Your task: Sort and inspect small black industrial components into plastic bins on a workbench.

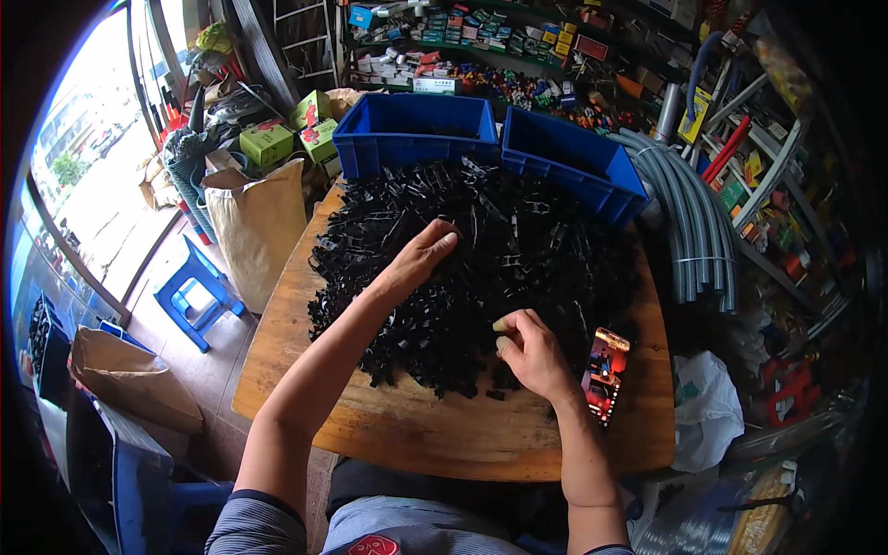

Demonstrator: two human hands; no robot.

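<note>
A wide heap of small black plastic parts [546, 268], some long and clip-like, covers most of the wooden table [407, 430]. My left hand [428, 250] is stretched over the middle of the heap, thumb and fingers closed together. Anything at its fingertips is lost against the black parts. Nearer to me, my right hand [536, 356] hovers at the heap's front edge with bent fingers. Pale yellowish covers show on its thumb and forefinger tips. Those tips face each other closely, and whatever lies between them is too dark to make out.
Two blue plastic bins [416, 148] stand behind the heap. A lit phone [606, 375] lies beside my right forearm. Left of the table are a brown paper sack [259, 231] and a blue stool [196, 291]. Grey hoses [694, 222] hang at the right, with a white plastic bag [705, 407] below.
</note>
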